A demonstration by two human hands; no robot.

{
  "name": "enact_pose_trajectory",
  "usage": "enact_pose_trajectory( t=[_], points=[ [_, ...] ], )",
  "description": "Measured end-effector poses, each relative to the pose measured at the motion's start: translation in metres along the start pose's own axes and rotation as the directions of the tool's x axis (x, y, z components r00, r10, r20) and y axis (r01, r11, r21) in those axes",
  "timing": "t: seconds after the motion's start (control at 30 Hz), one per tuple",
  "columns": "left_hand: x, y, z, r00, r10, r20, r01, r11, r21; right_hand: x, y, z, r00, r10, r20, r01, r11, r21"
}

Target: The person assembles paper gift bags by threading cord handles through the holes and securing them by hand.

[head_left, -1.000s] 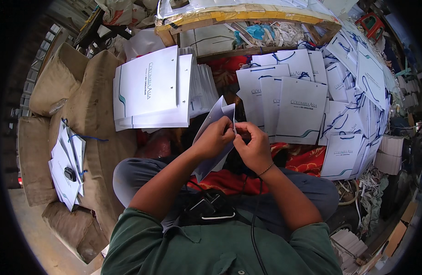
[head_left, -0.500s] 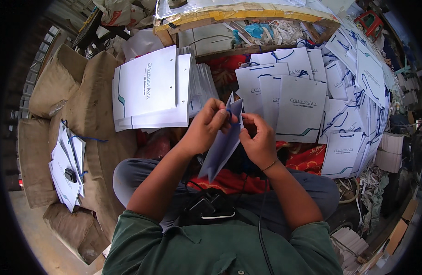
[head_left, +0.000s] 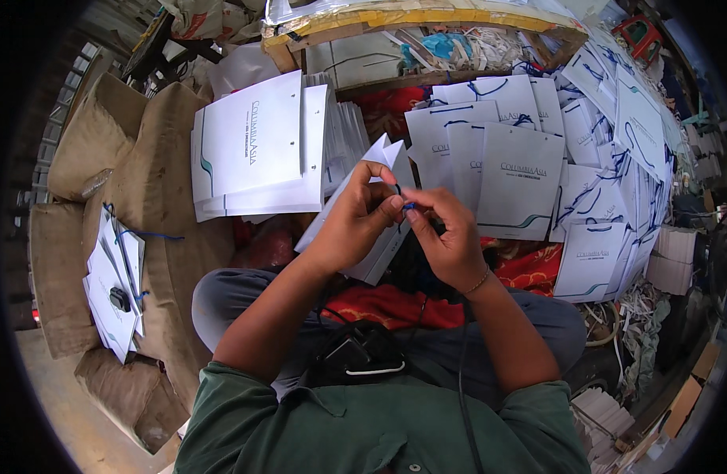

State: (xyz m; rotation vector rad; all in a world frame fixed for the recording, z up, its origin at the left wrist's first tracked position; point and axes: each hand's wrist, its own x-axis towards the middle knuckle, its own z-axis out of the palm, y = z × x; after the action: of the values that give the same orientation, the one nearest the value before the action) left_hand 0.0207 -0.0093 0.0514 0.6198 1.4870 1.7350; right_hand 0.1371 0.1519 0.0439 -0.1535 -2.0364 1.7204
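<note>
White folded paper bag, blue cord
Right of this bag, white rectangular paper bags with teal waves and yellow-patterned red cloth; left of it, a brown fabric sofa.

This looks like a makeshift workshop with homely furniture. White paper bags with blue cord handles heap up at two o'clock; a rough wooden bench stands at twelve, paper scraps litter one, paper bundles sit at four, and a worn brown sofa fills nine.
</note>
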Motion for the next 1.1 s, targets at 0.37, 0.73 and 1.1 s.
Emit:
enact_pose_trajectory(
  t=[0.37, 0.73, 1.1],
  points=[
    [0.001, -0.004, -0.001, 0.995, -0.057, 0.082, 0.049, 0.994, 0.093, -0.003, 0.015, -0.013, 0.972, -0.235, -0.026, 0.188, 0.838, -0.512],
    [-0.002, -0.009, -0.004, 0.991, -0.131, 0.020, 0.127, 0.982, 0.140, -0.007, 0.012, -0.005, 0.990, -0.098, -0.103, 0.059, 0.943, -0.328],
    [-0.007, -0.005, 0.015, 0.993, 0.110, -0.052, -0.064, 0.838, 0.543, -0.012, 0.013, -0.004, 0.999, -0.037, 0.017, 0.041, 0.940, -0.338]
  ],
)
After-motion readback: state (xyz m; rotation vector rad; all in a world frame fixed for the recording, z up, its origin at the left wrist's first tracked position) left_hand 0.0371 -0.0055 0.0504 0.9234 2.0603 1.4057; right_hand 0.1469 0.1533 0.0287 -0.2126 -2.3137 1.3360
